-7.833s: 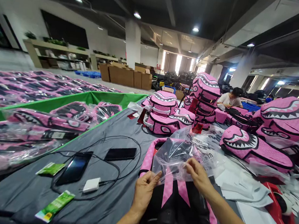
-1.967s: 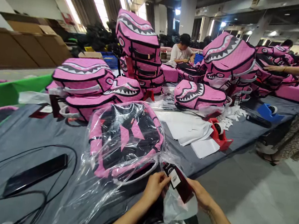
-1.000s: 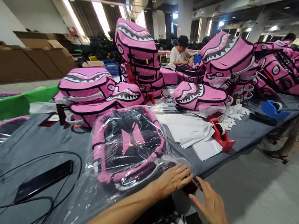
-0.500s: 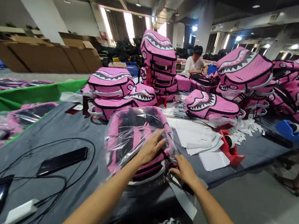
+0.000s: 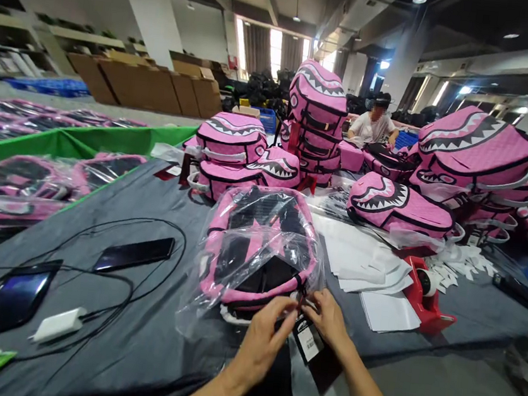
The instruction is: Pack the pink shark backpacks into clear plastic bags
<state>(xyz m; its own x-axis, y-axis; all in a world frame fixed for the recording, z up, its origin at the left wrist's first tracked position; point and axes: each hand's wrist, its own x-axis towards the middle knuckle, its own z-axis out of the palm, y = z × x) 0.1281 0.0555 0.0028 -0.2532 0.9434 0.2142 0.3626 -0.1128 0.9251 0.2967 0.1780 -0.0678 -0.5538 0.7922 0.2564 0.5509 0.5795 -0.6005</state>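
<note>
A pink and black backpack (image 5: pixel 263 242) lies on the grey table in a loose clear plastic bag (image 5: pixel 199 305). Below its lower right corner, my left hand (image 5: pixel 268 332) and my right hand (image 5: pixel 327 316) meet with fingertips pinched close together. Each is closed on something I cannot make out, small and dark, at the edge of the bag. A black tag with a white barcode label (image 5: pixel 308 343) hangs just beneath the fingers.
Shark-mouth backpacks (image 5: pixel 315 121) are stacked behind. White sheets (image 5: pixel 362 260) and a red tape dispenser (image 5: pixel 426 299) lie right; a phone (image 5: pixel 134 254), cables and a white charger (image 5: pixel 59 325) left. Green-edged bin (image 5: pixel 79 142) holds wrapped backpacks. A person (image 5: pixel 373 125) sits at the back.
My left hand has moved off the backpack's top, down to the right hand. The fingers of both hands have come together, and the barcode tag now shows. The view has turned left.
</note>
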